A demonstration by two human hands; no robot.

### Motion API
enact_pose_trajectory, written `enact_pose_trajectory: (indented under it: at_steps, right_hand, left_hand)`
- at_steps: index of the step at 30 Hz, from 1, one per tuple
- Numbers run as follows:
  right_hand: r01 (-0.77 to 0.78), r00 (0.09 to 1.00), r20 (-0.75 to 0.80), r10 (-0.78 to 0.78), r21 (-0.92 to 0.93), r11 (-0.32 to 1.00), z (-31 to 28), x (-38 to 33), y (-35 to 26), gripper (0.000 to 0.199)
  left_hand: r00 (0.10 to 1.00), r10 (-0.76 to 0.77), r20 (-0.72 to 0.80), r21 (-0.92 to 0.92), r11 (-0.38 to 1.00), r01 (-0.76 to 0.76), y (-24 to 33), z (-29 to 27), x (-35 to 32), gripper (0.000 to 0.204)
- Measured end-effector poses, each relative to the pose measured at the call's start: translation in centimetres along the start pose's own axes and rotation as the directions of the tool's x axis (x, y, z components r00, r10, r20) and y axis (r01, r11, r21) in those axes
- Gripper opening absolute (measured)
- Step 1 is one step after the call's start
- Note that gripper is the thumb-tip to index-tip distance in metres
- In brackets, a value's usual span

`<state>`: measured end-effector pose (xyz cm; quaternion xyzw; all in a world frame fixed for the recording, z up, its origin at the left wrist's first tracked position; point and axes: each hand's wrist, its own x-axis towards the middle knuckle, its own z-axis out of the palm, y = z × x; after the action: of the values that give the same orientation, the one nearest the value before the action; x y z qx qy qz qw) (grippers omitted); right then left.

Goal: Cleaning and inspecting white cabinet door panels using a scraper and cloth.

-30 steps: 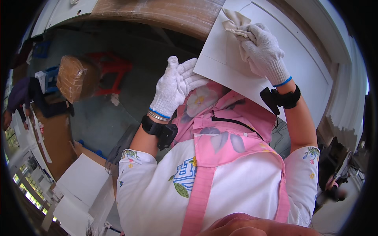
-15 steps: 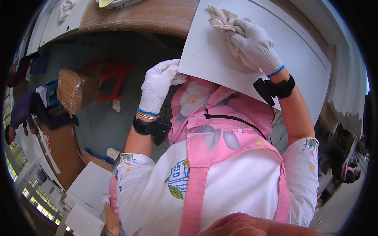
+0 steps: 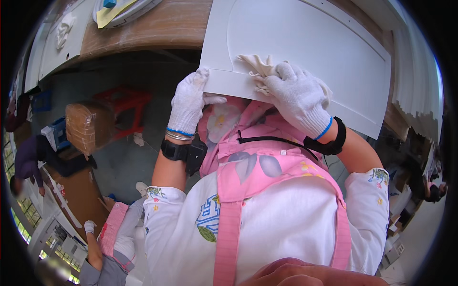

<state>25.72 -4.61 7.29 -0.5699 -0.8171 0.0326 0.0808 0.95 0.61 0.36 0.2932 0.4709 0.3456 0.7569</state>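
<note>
A white cabinet-door-like panel (image 3: 305, 43) with a recessed frame lies in front of me, its near edge over my lap. My left hand (image 3: 189, 101), in a white knit glove, is closed at the panel's near left corner, thumb stretched along below the edge. Gloved as well, my right hand (image 3: 299, 95) presses a crumpled cream cloth (image 3: 260, 66) onto the panel's near border. Part of the cloth is hidden beneath the palm, and its loose ends stick out to the left and right of the fingers.
A brown worktable (image 3: 148, 28) carries the panel and a round white item (image 3: 129, 13) with yellow paper. Another white board (image 3: 59, 40) with a cloth lies far left. Below stand a taped carton (image 3: 88, 126) and a red stool (image 3: 126, 107). Co-workers are at left; stacked white panels (image 3: 417, 90) at right.
My right hand has drawn the cloth from the panel's far part to its near border. The panel sits further left in view, its recessed frame plainer. A co-worker at lower left has moved further into view.
</note>
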Motion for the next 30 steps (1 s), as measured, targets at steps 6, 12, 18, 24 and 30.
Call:
enact_pose_trajectory:
  at_steps: [6, 12, 18, 24, 30]
  right_hand:
    - [0.119, 0.993, -0.003, -0.119, 0.051, 0.992, 0.6, 3.1, -3.5, 0.017]
    - [-0.026, 0.998, 0.053, 0.027, -0.03, 0.999, -0.2, 0.4, -1.1, 0.015]
    - [0.106, 0.994, -0.039, -0.106, -0.019, 0.994, 1.1, 2.8, -4.1, 0.012]
    - [-0.162, 0.969, -0.184, 0.168, 0.046, 0.986, -0.6, -8.0, 4.3, 0.016]
    - [-0.46, 0.855, -0.318, 0.409, -0.1, 0.882, -2.6, -16.7, 8.6, 0.024]
  left_hand:
    - [0.999, 0.0, -0.036, -0.003, 1.0, -0.001, 0.6, 1.0, -0.3, 0.041]
    - [0.998, 0.021, -0.055, -0.01, 1.0, -0.022, 0.2, 1.0, -0.8, 0.041]
    - [0.998, 0.001, -0.061, -0.009, 1.0, -0.001, 0.2, 1.7, -0.2, 0.041]
    - [0.998, -0.002, -0.064, -0.018, 1.0, 0.001, 0.3, 1.3, 0.0, 0.044]
    - [0.999, 0.007, -0.037, 0.135, 0.991, -0.002, 0.7, 1.4, 0.7, 0.039]
